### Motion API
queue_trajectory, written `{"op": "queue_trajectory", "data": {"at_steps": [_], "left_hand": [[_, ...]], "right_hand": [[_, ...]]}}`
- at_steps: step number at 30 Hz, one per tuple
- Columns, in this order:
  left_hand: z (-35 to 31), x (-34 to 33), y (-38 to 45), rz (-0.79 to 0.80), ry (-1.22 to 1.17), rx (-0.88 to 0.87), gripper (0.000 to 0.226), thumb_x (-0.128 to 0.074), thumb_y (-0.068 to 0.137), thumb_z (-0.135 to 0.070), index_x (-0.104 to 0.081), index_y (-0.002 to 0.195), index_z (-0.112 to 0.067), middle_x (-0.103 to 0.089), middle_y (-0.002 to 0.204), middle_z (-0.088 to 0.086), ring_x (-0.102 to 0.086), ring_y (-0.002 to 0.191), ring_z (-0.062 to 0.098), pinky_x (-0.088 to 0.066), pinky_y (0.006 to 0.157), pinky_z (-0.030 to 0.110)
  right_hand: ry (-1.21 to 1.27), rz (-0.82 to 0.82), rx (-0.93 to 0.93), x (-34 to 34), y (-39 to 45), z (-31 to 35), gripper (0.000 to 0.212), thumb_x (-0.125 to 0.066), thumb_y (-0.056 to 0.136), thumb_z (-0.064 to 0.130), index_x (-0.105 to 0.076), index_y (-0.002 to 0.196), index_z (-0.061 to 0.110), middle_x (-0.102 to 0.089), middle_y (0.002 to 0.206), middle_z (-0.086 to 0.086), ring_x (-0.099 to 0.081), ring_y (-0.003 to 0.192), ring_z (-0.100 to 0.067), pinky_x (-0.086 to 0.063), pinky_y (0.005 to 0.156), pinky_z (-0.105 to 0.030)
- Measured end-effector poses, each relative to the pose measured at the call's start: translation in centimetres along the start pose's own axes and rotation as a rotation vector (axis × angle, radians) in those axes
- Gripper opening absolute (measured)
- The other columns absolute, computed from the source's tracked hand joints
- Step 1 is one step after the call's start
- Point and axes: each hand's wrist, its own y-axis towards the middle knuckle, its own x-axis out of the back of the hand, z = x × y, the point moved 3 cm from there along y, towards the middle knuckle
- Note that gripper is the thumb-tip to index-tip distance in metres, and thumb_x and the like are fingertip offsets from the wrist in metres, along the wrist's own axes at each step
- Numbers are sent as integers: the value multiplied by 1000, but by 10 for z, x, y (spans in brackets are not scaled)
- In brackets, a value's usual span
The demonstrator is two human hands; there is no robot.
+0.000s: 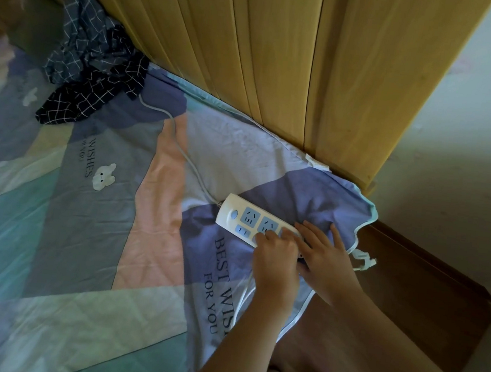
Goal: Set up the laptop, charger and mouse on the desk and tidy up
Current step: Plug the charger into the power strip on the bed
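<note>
Ideally, with the white plastic power strip [254,219] lying on the pastel patchwork bedsheet [80,228], the flat right hand [326,256] steadies it while the left hand [276,256], seemingly pinching a hidden plug, presses squarely.

"BEST WISHES FOR YOU" on bedsheet [156,206]

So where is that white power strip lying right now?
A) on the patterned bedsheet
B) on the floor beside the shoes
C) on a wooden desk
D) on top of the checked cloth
A: the power strip rests on the bedsheet near its corner, both hands on its near end, while the checked cloth lies far off against the wooden panelling.
</note>
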Motion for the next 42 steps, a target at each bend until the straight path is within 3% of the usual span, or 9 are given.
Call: {"op": "queue_trajectory", "data": {"at_steps": [6,13,16,19,22,30,37,40,42], "left_hand": [[-1,-24,-2,82,9,72,26,-86,60,-18,-65,75,-14,-60,64,4,-58,60,18,-45,49,24],[8,-4,7,-89,0,-37,42,-96,35,-20,-64,62,-15,-59,55,3,-58,46,15,-42,38,20],[5,-3,-2,-203,97,-190,39,-89,52,-24,-70,86,-15,-70,91,6,-67,85,21,-57,74,36],[0,-5,-21,-257,194,-378,60,-75,71,-32,-60,126,-12,-57,136,6,-48,129,21,-33,110,49],[-2,-26,-34,-207,252,-493,68,-66,83,-37,-45,140,-8,-49,143,8,-39,137,21,-12,114,53],[2,-49,-37,-180,287,-658,49,-31,83,-15,-70,112,-8,-66,121,11,-54,124,22,-20,110,51],[-2,-23,-33,-471,101,-619,26,-45,82,-12,-67,71,-13,-73,87,7,-66,104,21,-21,112,43],[-4,4,-51,-549,-98,-646,18,-61,83,-25,-63,66,-18,-58,49,-2,-60,49,19,-45,85,35],[-10,21,-70,-557,-235,-720,18,-59,88,-27,-69,76,-20,-60,52,-5,-56,46,18,-47,62,30]], "right_hand": [[71,-4,-50,3,-3,7,74,-85,59,22,-50,125,24,-67,119,-4,-62,113,-23,-39,96,-61],[36,-21,-51,8,-3,3,54,-46,76,41,-51,127,23,-66,121,-2,-61,113,-22,-41,95,-57],[-12,-52,-50,16,-8,2,51,-45,82,40,-61,123,15,-66,122,-3,-61,114,-23,-37,98,-59],[-119,-46,-52,24,-23,2,50,-41,85,37,-60,125,13,-63,126,-4,-58,118,-23,-32,103,-61],[-196,43,-122,23,-45,-5,54,-36,86,40,-56,129,15,-58,133,-8,-53,123,-27,-25,104,-64],[-245,123,-240,13,-96,-14,56,-38,87,41,-43,138,17,-52,138,-13,-48,129,-32,-9,108,-63],[-192,-79,-368,57,-124,-4,50,-36,88,31,-54,132,15,-50,141,-13,-38,131,-27,-23,103,-59],[-131,-197,-499,84,-143,0,45,-39,91,33,-55,130,17,-51,139,-11,-42,127,-25,-34,99,-54],[-96,-268,-555,103,-153,9,41,-44,92,35,-57,127,19,-53,137,-10,-51,120,-27,-40,93,-50]]}}
